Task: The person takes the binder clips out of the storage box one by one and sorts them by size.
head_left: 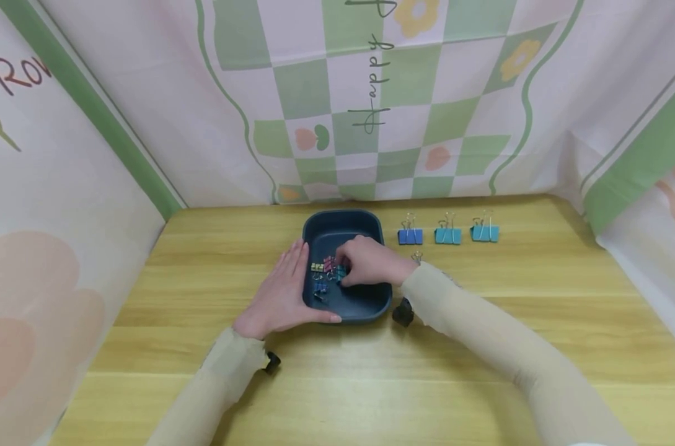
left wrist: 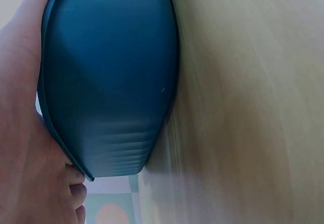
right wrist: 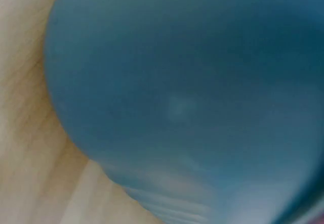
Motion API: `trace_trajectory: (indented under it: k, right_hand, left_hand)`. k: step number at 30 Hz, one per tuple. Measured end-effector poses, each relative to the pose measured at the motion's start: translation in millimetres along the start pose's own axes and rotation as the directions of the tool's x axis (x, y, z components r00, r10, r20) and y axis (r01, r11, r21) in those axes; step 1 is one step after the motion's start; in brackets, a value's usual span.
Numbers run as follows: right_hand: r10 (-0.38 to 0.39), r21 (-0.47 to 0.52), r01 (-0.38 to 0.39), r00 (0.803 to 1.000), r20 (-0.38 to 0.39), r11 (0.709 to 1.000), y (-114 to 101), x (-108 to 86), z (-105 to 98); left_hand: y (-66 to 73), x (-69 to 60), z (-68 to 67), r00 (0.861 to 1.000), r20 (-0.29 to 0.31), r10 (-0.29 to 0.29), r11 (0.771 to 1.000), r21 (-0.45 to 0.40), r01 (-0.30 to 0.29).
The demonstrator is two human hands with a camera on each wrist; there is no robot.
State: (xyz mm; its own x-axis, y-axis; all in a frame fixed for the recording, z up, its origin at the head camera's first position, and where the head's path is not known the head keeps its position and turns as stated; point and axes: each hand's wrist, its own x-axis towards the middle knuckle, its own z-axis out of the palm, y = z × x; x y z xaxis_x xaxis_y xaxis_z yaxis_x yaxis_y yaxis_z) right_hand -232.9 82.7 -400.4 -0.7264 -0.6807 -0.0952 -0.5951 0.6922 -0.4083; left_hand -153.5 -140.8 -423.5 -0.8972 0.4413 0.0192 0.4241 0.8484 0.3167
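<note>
A dark blue tray [head_left: 345,310] sits on the wooden table, with several small binder clips in its left part: a yellow clip [head_left: 317,267], a pink clip [head_left: 329,263], a blue clip [head_left: 320,288] and a teal clip [head_left: 341,272]. My right hand [head_left: 370,263] reaches in over the right rim, thumb and fingertips pinching the teal clip. My left hand [head_left: 281,294] lies along the tray's left rim, fingers straight, thumb across the near corner. The left wrist view shows the left hand [left wrist: 25,133] against the tray's outer wall [left wrist: 111,72]. Only tray wall [right wrist: 177,97] and table fill the right wrist view.
Right of the tray, a row of larger binder clips stands on the table: a dark blue clip [head_left: 410,236], a light blue clip [head_left: 447,236] and another light blue clip [head_left: 485,233]. Another clip's wire handles [head_left: 417,256] show beside my right wrist. A patterned curtain [head_left: 354,155] hangs behind the table.
</note>
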Motion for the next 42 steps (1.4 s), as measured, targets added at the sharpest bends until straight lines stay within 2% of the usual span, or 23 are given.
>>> trace_trajectory:
  k: [7, 10, 14, 19, 27, 33, 42]
  right_hand:
    - [-0.047, 0.088, 0.055, 0.995, -0.092, 0.995, -1.3, -13.6, -19.2]
    - [-0.066, 0.126, 0.084, 0.988, -0.141, 0.988, -0.7, -21.0, -32.3]
    - [-0.055, 0.158, 0.091, 0.975, -0.217, 0.983, 0.4, -31.6, -51.7]
    - [-0.007, 0.168, 0.061, 0.953, -0.303, 0.984, 1.8, -44.6, -71.2]
    - [0.052, 0.167, 0.015, 0.920, -0.388, 0.986, 8.0, -64.9, -88.9]
    - [0.116, 0.202, -0.034, 0.906, -0.408, 0.979, 17.4, -80.0, -94.3]
    - [0.178, 0.214, -0.084, 0.866, -0.467, 0.973, 35.0, -100.1, -94.4]
  left_hand:
    - [0.7, -0.9, 0.0, 1.000, 0.005, -0.012, 1.000, -0.008, 0.012]
    - [1.2, -1.0, 0.1, 1.000, 0.007, -0.017, 1.000, -0.011, 0.017]
    - [1.5, -0.6, 0.6, 1.000, 0.001, -0.023, 1.000, -0.008, 0.023]
    - [1.3, -0.3, 0.6, 1.000, -0.010, -0.018, 1.000, -0.005, 0.018]
    - [0.3, 0.0, 1.0, 1.000, -0.015, -0.015, 1.000, 0.000, 0.015]
    - [0.0, -0.2, 1.5, 1.000, -0.019, -0.010, 1.000, 0.008, 0.010]
    - [1.0, -1.0, 0.3, 1.000, -0.008, -0.005, 1.000, 0.014, 0.006]
